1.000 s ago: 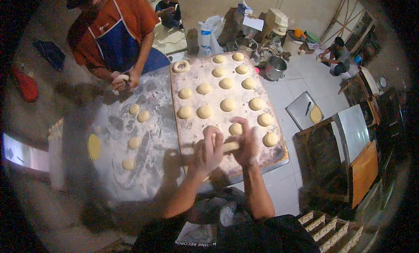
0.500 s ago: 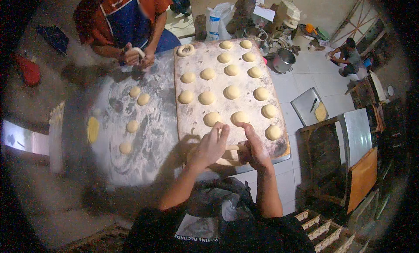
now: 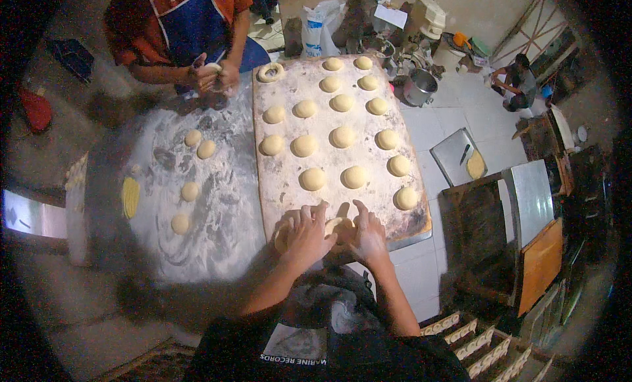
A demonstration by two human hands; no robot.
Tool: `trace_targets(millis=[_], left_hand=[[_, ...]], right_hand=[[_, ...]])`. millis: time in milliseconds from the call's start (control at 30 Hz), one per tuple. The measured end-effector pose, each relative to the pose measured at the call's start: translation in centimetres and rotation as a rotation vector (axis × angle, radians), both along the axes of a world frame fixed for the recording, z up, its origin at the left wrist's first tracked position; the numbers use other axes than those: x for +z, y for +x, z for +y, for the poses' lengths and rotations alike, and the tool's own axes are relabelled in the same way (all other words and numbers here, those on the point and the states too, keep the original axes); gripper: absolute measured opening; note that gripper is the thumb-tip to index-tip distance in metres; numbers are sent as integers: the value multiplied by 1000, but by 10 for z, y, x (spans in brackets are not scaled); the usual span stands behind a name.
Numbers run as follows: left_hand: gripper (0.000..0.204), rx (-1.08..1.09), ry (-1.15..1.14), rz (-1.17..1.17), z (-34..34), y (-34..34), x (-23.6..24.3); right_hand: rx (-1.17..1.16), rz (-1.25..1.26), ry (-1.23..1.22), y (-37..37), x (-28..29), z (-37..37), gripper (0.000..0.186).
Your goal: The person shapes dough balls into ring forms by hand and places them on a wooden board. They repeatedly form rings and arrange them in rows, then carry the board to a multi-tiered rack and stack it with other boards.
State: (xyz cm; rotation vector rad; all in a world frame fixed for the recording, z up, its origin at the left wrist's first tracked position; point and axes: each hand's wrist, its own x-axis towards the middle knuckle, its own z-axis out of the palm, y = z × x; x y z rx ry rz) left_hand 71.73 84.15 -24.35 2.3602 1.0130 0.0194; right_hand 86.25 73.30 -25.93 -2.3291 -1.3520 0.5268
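Observation:
My left hand (image 3: 304, 237) and my right hand (image 3: 367, 236) are curved over a piece of dough (image 3: 339, 229) at the near edge of a floured board (image 3: 270, 197), both touching it; their fingertips partly hide it. Just beyond them sit two round dough balls (image 3: 313, 179), and several more stand in loose rows further up the board, with a dough ring (image 3: 270, 72) at its far left corner. Left of the board, several dough balls (image 3: 190, 191) lie on a floured metal table (image 3: 164, 250), near a flattened yellow piece (image 3: 130, 197).
A co-worker in a blue apron (image 3: 187, 33) works dough across the table. A crouching person (image 3: 517, 85) is at the back right, near a steel pot (image 3: 419, 87). A tray with a knife (image 3: 447, 164) and a metal-topped stand (image 3: 532, 197) are at right; wooden racks are lower right.
My hands have drawn the dough strip back to the board's near edge, and their fingers now lie lower over it. The board appears higher in the picture than a second ago.

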Motion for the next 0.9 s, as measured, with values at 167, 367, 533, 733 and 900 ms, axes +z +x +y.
trace_targets(millis=[167, 367, 533, 733, 900], left_hand=[[56, 248, 439, -177, 71, 23, 11], [31, -54, -52, -183, 107, 11, -3], [31, 392, -335, -843, 124, -110, -37], [23, 441, 38, -347, 167, -236, -53], [26, 690, 246, -646, 197, -220, -80]], right_hand=[[-336, -38, 170, 49, -14, 41, 44], [-29, -3, 75, 46, -10, 131, 33], [234, 748, 190, -37, -12, 186, 30], [677, 236, 157, -140, -37, 309, 37], [648, 29, 26, -171, -27, 350, 50]])
